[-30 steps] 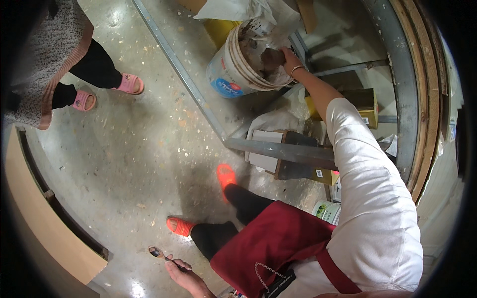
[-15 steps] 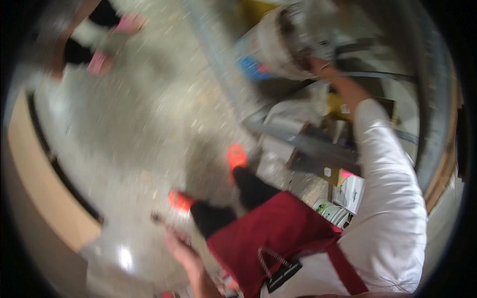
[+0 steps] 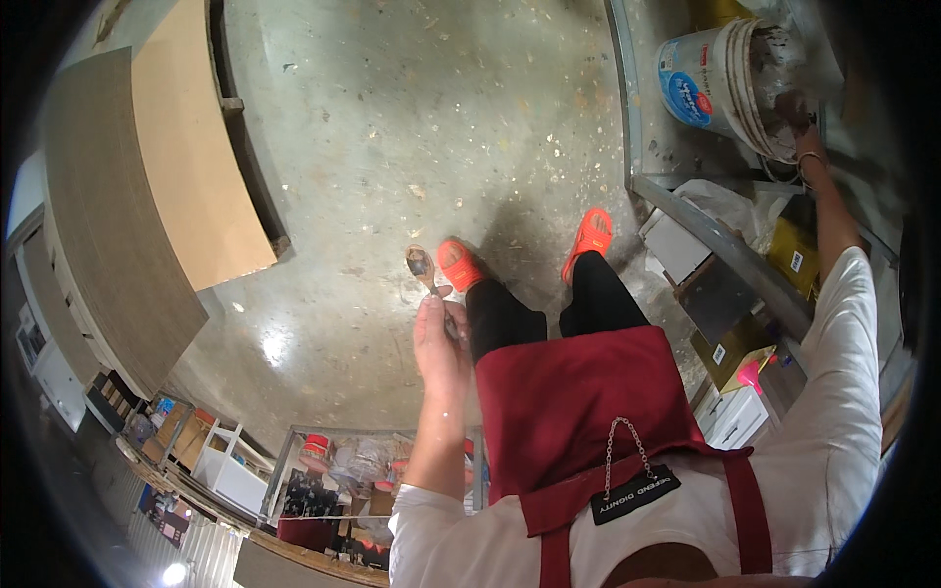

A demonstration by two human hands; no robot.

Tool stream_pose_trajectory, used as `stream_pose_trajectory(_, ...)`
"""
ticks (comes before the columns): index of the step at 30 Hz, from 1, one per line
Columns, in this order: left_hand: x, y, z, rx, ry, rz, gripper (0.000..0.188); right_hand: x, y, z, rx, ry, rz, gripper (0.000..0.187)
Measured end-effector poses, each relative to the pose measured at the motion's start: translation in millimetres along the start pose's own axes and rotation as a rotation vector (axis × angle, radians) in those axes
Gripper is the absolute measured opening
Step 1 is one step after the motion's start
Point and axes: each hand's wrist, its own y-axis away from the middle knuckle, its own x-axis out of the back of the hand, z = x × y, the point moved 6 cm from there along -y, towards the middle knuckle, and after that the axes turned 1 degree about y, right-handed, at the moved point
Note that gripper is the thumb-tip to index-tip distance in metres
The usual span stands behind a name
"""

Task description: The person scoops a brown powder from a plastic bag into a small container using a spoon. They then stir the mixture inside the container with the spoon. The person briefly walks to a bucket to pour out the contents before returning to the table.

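My left hand [image 3: 437,338] is closed around the handle of a spoon [image 3: 420,263], whose bowl is coated with something brown and points away from me above the floor. Far to the right, my right arm is stretched out and my right hand [image 3: 808,143] is at the mouth of a whitish plastic bucket [image 3: 698,86] with a blue and red label. The bucket appears tilted, its mouth toward the right, and brown smears cover its inside. The fingers of my right hand are shadowed at the bucket's mouth, so their hold cannot be made out.
A grey metal frame [image 3: 723,233] runs along my right, with boxes [image 3: 733,353] and plastic wrap beside it. On the left stand wooden panels [image 3: 186,147]. A low shelf with bags and red items [image 3: 363,465] is at the lower left. My orange sandals [image 3: 591,235] rest on the speckled floor.
The view has swung round, shifting the bucket and my right hand rightward in the picture. Another person's legs and pink footwear have left the view. The spoon stays in my left hand.
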Motion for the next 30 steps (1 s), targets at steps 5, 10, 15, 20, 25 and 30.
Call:
stream_pose_trajectory(5,5,27,11,0.121,0.135,-0.071,0.015,58,138,-98,0.292,-0.264,0.180,0.040)
stream_pose_trajectory(10,24,81,26,0.088,0.166,-0.180,0.024,139,418,-225,1.289,-0.915,-0.168,0.044)
stream_pose_trajectory(15,37,174,103,0.039,0.101,-0.191,0.016,152,631,-188,0.879,-1.190,-1.219,0.031)
stream_pose_trajectory(20,52,296,167,-0.079,0.091,-0.043,0.023,200,705,-157,0.904,-1.248,-1.269,0.035)
stream_pose_trajectory(25,81,402,159,-0.207,0.178,0.080,0.029,196,727,-155,1.021,-1.001,-1.394,0.027)
stream_pose_trajectory(30,92,480,102,-0.230,0.182,0.141,0.030,218,751,-124,1.081,-0.865,-1.418,0.032)
